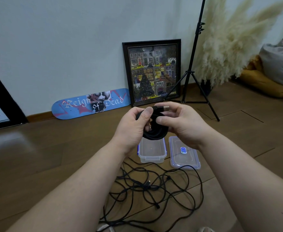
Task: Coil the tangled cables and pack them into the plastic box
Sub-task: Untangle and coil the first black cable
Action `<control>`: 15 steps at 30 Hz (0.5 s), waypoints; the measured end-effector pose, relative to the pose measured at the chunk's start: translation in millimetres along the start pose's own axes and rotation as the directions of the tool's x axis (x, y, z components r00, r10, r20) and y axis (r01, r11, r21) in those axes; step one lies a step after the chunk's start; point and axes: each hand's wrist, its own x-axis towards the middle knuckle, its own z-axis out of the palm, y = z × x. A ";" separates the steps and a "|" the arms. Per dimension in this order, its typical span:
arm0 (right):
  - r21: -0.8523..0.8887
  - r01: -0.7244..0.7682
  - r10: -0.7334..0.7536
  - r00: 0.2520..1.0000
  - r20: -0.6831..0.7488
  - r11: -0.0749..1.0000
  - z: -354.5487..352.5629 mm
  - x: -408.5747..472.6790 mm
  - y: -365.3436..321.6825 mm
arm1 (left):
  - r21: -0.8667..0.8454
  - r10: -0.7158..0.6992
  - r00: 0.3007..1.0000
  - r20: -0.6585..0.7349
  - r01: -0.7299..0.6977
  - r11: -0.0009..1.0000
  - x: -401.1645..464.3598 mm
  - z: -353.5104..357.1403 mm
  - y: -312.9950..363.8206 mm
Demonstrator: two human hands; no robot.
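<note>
The left hand [134, 124] is gripping a coiled black cable [155, 129] in the head view, fingers curled round the loops and thumb laid across the top. The right hand [181, 119] is meeting it from the other side, thumb pressing the bundle while its fingers are pinching the cable's end, where a metal USB plug [166, 108] is sticking out above the coil.

Just below both hands, the open plastic box [151, 150] is sitting on the wooden floor [53, 156], with its lid [184, 154] lying flat beside it under the right wrist. Nearer the person, beneath the forearms, more tangled cables [154, 190] are sprawling loose on the floor.

The cable is looking light, limp and somewhat springy, so the loops will probably want to open if released; holding across all the turns at once, as the left hand is doing, seems the safest place.

A small blue label on the lid is too small to read. Beyond the left hand, a blue skateboard deck [91, 103] against the wall is reading "Reign of Dead".
</note>
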 end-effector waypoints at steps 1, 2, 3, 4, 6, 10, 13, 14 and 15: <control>0.035 -0.020 0.020 1.000 0.000 0.999 -1.0 1.3 1.5 | 0.016 0.006 1.000 -0.009 -0.006 1.000 0.4 0.5 -0.5; 0.064 -0.035 0.035 0.999 0.000 0.997 -2.1 2.2 2.8 | 0.033 0.018 1.000 -0.020 -0.017 0.999 1.0 1.4 -1.5; 0.083 -0.045 0.045 0.999 0.003 0.996 -3.0 2.7 3.7 | 0.059 0.031 0.999 -0.032 -0.029 0.998 0.9 2.0 -2.1; 0.084 -0.047 0.047 0.999 0.009 0.995 -3.1 3.0 3.8 | 0.092 0.044 0.998 -0.044 -0.040 0.995 1.5 2.2 -3.1; 0.052 -0.038 0.037 0.999 0.023 0.998 -2.3 3.5 6.1 | 0.125 0.054 0.997 -0.060 -0.046 0.991 2.6 0.1 -5.5; 0.039 -0.053 0.051 0.997 0.055 0.998 3.5 5.0 8.8 | 0.119 0.033 0.996 -0.083 -0.023 0.993 3.4 -5.8 -7.5; 0.039 -0.051 0.048 0.997 0.066 0.998 6.4 5.5 9.4 | 0.157 0.041 0.994 -0.101 -0.025 0.987 3.7 -8.6 -6.9; 0.045 -0.049 0.046 0.997 0.063 0.998 6.1 5.6 9.8 | 0.161 0.044 0.993 -0.105 -0.026 0.987 4.1 -9.0 -7.2; 0.052 -0.053 0.050 0.997 0.058 0.997 5.1 5.7 10.4 | 0.164 0.044 0.993 -0.108 -0.026 0.986 3.9 -9.1 -7.2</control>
